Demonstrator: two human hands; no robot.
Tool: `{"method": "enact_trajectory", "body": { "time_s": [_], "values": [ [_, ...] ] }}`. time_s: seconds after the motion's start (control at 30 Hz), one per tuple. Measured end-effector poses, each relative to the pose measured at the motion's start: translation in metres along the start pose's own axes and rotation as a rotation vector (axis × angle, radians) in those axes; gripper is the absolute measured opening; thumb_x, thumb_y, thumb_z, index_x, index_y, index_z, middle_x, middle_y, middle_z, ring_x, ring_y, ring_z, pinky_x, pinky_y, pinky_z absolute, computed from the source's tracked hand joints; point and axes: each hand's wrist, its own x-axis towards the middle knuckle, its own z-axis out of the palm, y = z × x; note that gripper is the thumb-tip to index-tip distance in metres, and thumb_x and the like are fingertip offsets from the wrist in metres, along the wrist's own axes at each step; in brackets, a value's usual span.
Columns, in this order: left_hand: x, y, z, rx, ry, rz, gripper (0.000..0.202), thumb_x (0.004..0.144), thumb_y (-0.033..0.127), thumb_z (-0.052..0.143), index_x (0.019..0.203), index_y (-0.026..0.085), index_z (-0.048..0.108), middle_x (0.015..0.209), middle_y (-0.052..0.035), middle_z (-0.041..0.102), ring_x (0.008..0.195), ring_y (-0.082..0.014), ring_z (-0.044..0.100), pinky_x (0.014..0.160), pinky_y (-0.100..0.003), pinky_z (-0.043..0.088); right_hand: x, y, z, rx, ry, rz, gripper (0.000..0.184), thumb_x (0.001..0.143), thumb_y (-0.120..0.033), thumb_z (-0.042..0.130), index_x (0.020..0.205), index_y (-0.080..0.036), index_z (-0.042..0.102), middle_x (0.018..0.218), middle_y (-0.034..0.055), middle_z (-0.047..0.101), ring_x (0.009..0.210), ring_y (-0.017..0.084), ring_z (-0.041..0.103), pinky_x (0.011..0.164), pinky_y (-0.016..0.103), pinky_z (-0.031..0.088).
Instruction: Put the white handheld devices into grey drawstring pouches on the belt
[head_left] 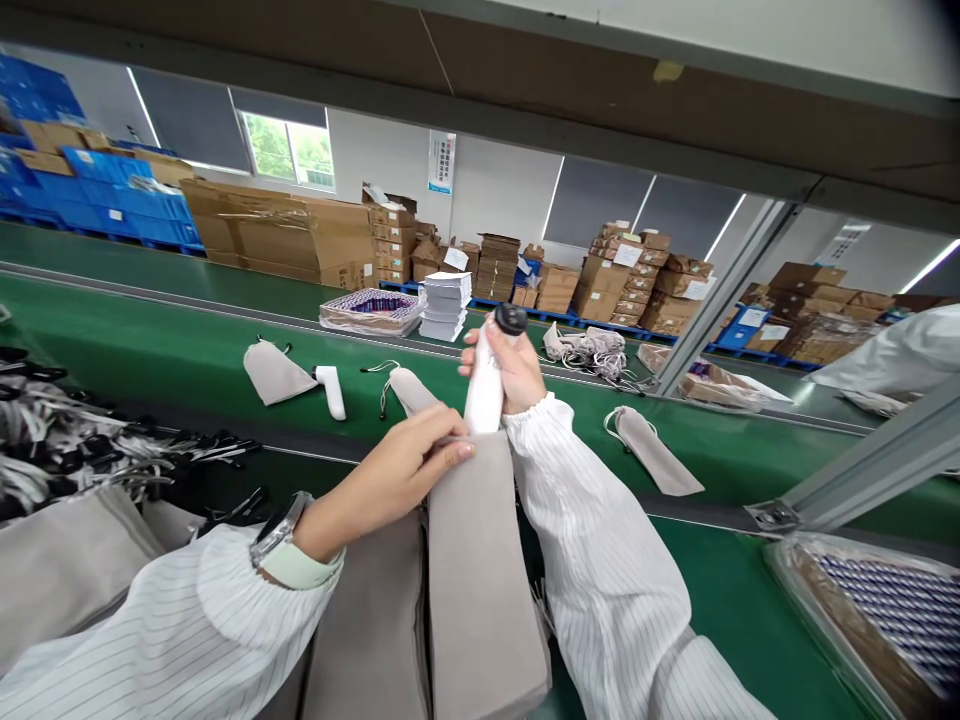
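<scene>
My right hand [517, 362] is closed around a white handheld device [486, 392] with a round black end, held tilted upward. The device's lower end meets the top edge of a long grey fabric pouch [484, 570]; whether it is inside cannot be made out. My left hand [424, 455] pinches that pouch's upper edge between thumb and fingers. This pouch lies on top of a stack, beside another stack of grey pouches [367, 620]. Beyond my hands, a smaller grey drawstring pouch [409, 390] lies partly hidden behind my left hand.
On the green conveyor belt [202, 345] lie a grey pouch [276, 372] with a white device [331, 392] at its mouth, and another pouch [651, 450]. Black-tipped cords [112, 440] heap at left. A metal post [731, 290] and a tray [862, 610] stand right.
</scene>
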Motion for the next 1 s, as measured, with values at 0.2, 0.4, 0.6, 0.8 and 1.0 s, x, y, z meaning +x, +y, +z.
{"method": "enact_trajectory", "body": {
  "time_s": [0.2,0.4,0.6,0.8,1.0],
  "values": [
    [0.003,-0.017,-0.010,0.092,0.491,-0.113,0.016,0.082,0.032,0.040,0.081,0.019,0.049,0.088,-0.0019,0.038,0.086,-0.0148,0.041,0.072,-0.023,0.036,-0.013,0.010,0.003,-0.472,-0.514,0.461,0.048,0.069,-0.062,0.039,0.080,-0.017,0.049,0.065,-0.0013,0.052,0.054,0.008,0.050,0.042,0.017,0.038],
    [0.001,-0.021,-0.023,0.130,0.433,-0.285,0.024,0.079,0.042,0.041,0.090,0.021,0.048,0.082,-0.0018,0.043,0.077,-0.0159,0.045,0.061,-0.024,0.038,-0.011,0.009,0.001,-0.774,-0.224,0.174,0.050,0.077,-0.060,0.023,0.086,-0.019,0.050,0.050,-0.0050,0.046,0.037,0.005,0.039,0.037,0.016,0.029],
    [-0.014,0.029,-0.030,-0.498,-0.181,-0.583,0.040,0.078,0.052,0.037,0.060,0.017,0.041,0.048,0.0061,0.019,0.038,-0.0060,0.014,0.034,-0.017,0.012,0.008,0.010,-0.057,-0.976,0.297,-0.182,0.033,0.076,-0.048,0.038,0.068,-0.018,0.048,0.045,-0.0042,0.046,0.045,0.009,0.047,0.051,0.020,0.038],
    [-0.018,0.039,-0.033,-0.624,0.365,-0.263,0.029,0.084,0.040,0.037,0.071,0.018,0.050,0.055,0.0033,0.028,0.044,-0.0069,0.022,0.039,-0.018,0.021,-0.006,0.018,-0.018,-0.394,-0.526,0.391,0.044,0.068,-0.050,0.048,0.097,-0.017,0.047,0.064,-0.0015,0.059,0.035,0.003,0.032,0.036,0.016,0.030],
    [-0.014,0.030,-0.036,-0.259,0.502,-0.014,0.026,0.085,0.036,0.034,0.077,0.021,0.054,0.084,-0.0012,0.045,0.072,-0.0128,0.043,0.065,-0.024,0.037,-0.009,0.033,0.011,-0.232,-0.463,0.264,0.040,0.049,-0.024,0.068,0.085,-0.014,0.054,0.080,0.0012,0.058,0.074,0.014,0.054,0.070,0.028,0.044]
  ]
}}
